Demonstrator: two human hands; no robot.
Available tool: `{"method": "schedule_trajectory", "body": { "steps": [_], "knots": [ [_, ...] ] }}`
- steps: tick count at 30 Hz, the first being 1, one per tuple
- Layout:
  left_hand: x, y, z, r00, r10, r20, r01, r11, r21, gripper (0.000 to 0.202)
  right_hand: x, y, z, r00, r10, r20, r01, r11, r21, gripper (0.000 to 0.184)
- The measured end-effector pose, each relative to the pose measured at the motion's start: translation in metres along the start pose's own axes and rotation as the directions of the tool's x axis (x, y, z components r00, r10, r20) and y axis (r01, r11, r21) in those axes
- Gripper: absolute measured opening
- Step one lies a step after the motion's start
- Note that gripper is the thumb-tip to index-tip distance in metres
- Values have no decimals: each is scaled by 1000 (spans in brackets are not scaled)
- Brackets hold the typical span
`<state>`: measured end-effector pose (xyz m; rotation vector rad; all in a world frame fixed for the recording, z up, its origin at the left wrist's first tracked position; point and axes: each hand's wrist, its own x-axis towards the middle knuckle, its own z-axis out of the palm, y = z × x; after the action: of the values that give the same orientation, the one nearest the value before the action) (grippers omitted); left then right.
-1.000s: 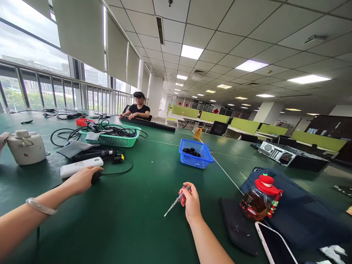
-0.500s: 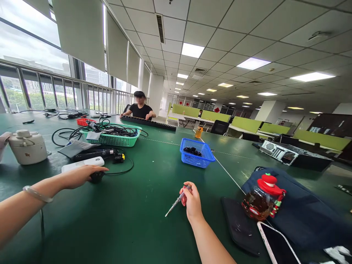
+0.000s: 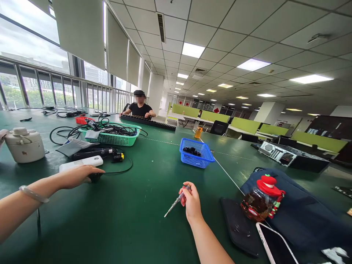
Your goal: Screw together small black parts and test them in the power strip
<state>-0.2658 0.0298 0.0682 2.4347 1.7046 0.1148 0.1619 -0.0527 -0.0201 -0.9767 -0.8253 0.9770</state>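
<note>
Two hands over green tabletop. Right hand, grip closed round screwdriver, tip slanting down-left, just clear of tabletop, mid-way along near edge. Left hand laid flat over small black mouse-like device near left edge, beside white box; grip loose, covering not lifting. Judging: tool in hand, device not yet opened; nothing unscrewed visible.

Kettle far left, cable basket behind it; small basket centre; jar right, phone before it
</note>
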Motion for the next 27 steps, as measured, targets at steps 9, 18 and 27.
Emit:
{"method": "schedule_trajectory", "body": {
  "steps": [9, 18, 27],
  "knots": [
    [1, -6, 6, 1000, 10, 8, -10, 1000, 12, 54, -1, -1, 1, 1000, 5, -1, -5, 1000, -16, 33],
    [4, -22, 10, 999, -1, -47, 3, 999, 38, 53, 0, -1, 1, 1000, 8, 14, -7, 1000, -23, 30],
    [0, -17, 12, 992, -52, -113, 54, 998, 14, 55, -1, -2, 2, 1000, -5, 27, 5, 1000, -18, 30]
  ]
}}
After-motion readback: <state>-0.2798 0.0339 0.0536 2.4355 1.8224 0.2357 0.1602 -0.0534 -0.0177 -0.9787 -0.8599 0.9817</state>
